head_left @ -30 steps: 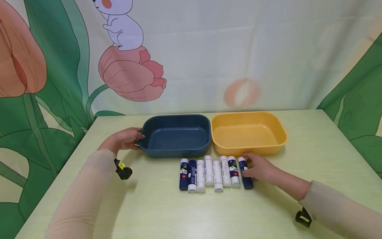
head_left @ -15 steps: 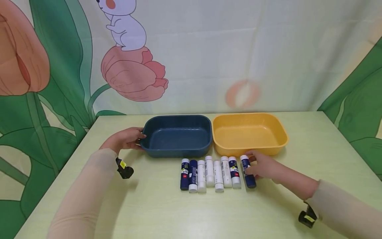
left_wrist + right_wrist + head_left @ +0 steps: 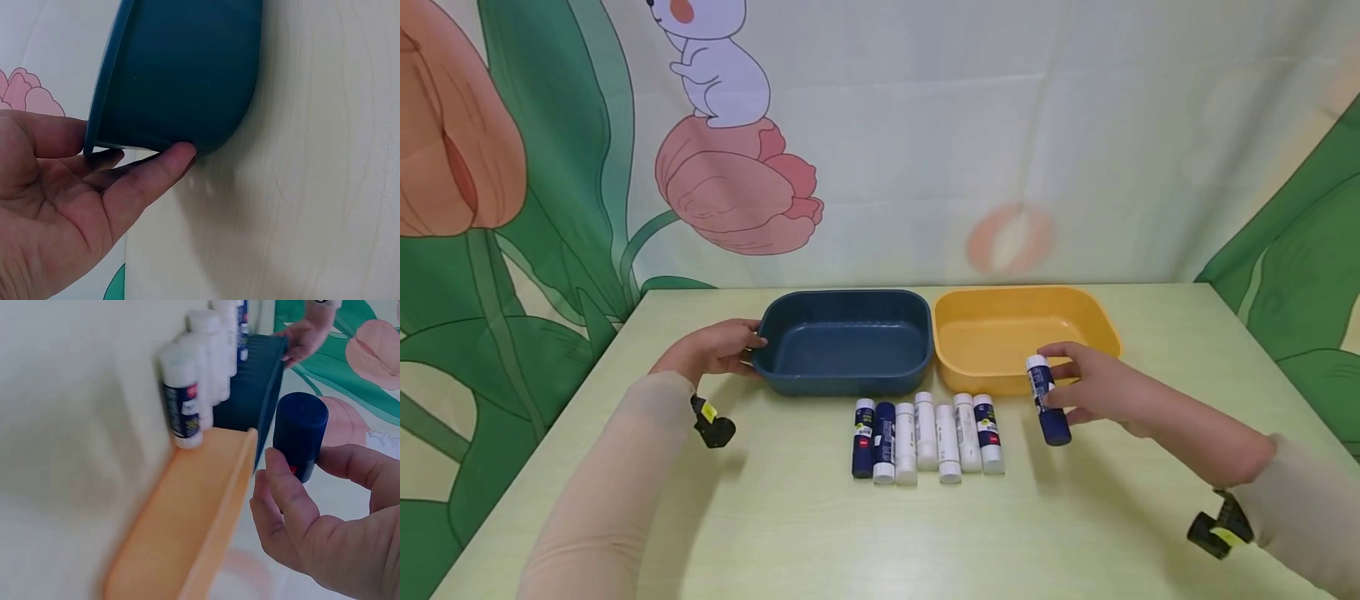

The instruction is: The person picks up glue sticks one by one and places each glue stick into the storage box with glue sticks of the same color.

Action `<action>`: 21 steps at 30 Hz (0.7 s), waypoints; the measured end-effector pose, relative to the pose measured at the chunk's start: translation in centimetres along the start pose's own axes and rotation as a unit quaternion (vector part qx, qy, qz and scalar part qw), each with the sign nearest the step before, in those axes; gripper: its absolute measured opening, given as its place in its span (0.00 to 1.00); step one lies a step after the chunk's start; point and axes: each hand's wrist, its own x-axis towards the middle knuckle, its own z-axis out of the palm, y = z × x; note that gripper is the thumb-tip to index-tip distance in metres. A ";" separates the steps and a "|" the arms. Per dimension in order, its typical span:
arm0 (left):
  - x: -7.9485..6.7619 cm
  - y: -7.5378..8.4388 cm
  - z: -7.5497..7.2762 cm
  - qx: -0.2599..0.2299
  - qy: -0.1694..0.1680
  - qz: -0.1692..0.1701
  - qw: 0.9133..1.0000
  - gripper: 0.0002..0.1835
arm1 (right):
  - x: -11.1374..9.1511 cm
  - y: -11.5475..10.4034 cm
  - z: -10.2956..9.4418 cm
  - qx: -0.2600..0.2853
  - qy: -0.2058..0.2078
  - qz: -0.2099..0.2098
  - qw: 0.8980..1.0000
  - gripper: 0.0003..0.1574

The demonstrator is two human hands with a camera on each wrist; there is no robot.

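Observation:
My right hand point(image 3: 1093, 385) pinches a dark blue glue stick point(image 3: 1047, 400) with a white end, tilted, raised above the table in front of the yellow bin point(image 3: 1030, 379). In the right wrist view, the fingers and thumb close on the sides of this glue stick point(image 3: 301, 428). At the far left, my left hand point(image 3: 718, 346) holds the end of the dark blue bin point(image 3: 842, 385). Its thumb lies at the rim and its other fingers reach against the outer wall, as the blue bin point(image 3: 181, 69) shows in the left wrist view.
A row of several glue sticks point(image 3: 925, 433), white or dark blue, lies on the table point(image 3: 820, 542) before the two bins. The bins stand side by side at the back, near a printed curtain point(image 3: 887, 150).
My right hand has lifted the rightmost dark blue glue stick from the row, moving it up and to the right. My left hand stays on the blue bin.

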 end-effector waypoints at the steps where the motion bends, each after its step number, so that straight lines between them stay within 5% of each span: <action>1: 0.0 0.0 0.0 0.000 0.000 0.000 1.000 0.32 | -0.1 -0.3 -0.3 0.000 -0.002 -0.003 1.000 0.47; 21: 0.0 -0.1 -0.2 -0.004 0.001 -0.005 1.000 0.33 | 1.2 -7.3 -4.8 -0.009 -0.002 -0.045 0.999 0.47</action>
